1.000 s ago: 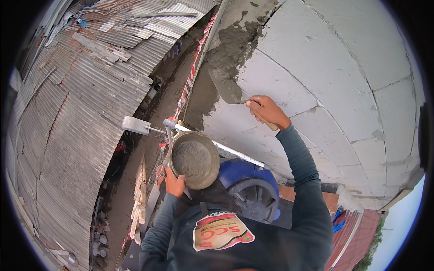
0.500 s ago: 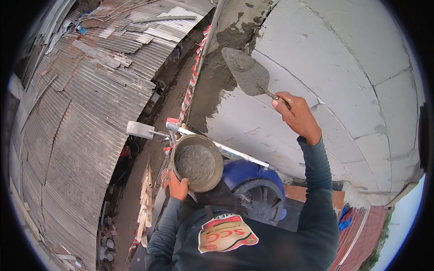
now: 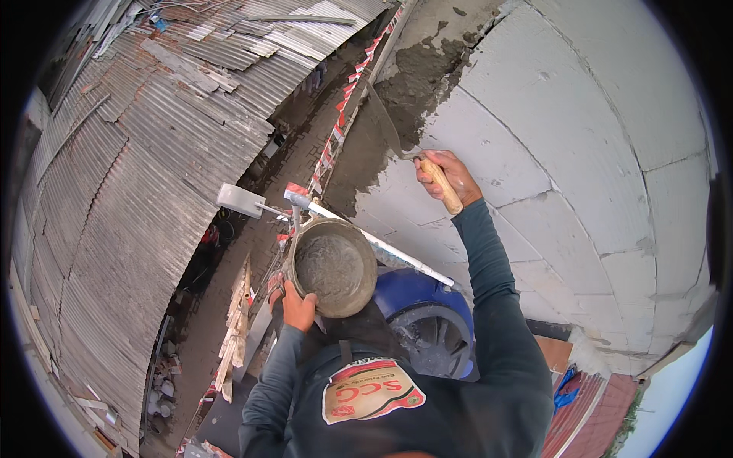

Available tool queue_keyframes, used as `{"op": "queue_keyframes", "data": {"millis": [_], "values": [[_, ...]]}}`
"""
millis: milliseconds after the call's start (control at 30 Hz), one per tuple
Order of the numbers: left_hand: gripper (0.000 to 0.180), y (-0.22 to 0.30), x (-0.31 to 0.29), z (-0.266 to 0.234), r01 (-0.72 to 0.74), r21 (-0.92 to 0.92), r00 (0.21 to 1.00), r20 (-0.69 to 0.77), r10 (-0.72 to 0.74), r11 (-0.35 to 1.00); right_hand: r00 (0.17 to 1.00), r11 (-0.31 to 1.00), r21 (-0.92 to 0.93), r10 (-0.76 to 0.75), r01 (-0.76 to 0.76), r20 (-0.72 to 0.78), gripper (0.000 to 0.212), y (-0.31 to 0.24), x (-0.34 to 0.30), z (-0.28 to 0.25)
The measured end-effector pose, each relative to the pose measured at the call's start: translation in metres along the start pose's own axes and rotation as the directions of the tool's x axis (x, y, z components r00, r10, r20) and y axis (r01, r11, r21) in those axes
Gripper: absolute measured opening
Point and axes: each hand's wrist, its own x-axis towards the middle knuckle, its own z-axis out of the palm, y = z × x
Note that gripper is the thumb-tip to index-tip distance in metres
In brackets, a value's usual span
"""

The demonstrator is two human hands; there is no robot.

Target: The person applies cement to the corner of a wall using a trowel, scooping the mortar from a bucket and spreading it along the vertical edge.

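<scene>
My left hand (image 3: 298, 307) grips the near left rim of a round bucket (image 3: 354, 307), its thumb on the outside. Grey wet mortar (image 3: 330, 266) lies in the bottom of the bucket. Up and to the right, my right hand (image 3: 458, 177) is closed around the wooden handle of a trowel (image 3: 384, 122). The blade shows nearly edge-on, over a dark patch of wet mortar (image 3: 418, 80) on the pale block wall (image 3: 580, 145). Whether the blade touches the wall I cannot tell.
A white pipe (image 3: 401, 262) runs beyond the bucket, above a blue drum (image 3: 389, 284). A white lamp-like fixture (image 3: 241, 200) sticks out left. Red-and-white bunting (image 3: 337, 131) follows the wall edge. Far below lie a corrugated roof (image 3: 160, 191) and wood strips (image 3: 236, 328).
My right hand has moved left, and the trowel has turned from face-up with mortar on it to edge-on at the wall. My left hand still holds the bucket.
</scene>
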Motion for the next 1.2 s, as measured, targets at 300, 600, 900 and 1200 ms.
{"op": "queue_keyframes", "data": {"millis": [300, 600, 900, 1200], "values": [[0.075, 0.023, 0.001, -0.02, 0.153, 0.009, 0.977, 0.146, -0.153, 0.988, 0.972, 0.78, -0.626, -0.154, 0.01, -0.177, 0.031, -0.071, -0.066, 0.074], [0.058, -0.001, 0.004, -0.005, -0.064, 0.005, 0.996, 0.055, 0.063, 0.998, 0.923, -0.207, -0.949, -0.351, -0.239, -0.156, 0.033, 0.016, 0.024, 0.05], [0.06, -0.022, 0.015, 0.004, 0.055, -0.034, 0.988, 0.146, -0.05, 0.998, 0.918, -0.12, -0.97, -0.365, -0.213, -0.156, 0.032, -0.059, 0.005, 0.075], [0.06, -0.023, 0.02, 0.007, -0.093, -0.033, 0.989, 0.109, 0.096, 0.995, 0.891, 0.236, -0.932, -0.302, -0.276, -0.341, 0.027, -0.136, -0.034, 0.102]]}}
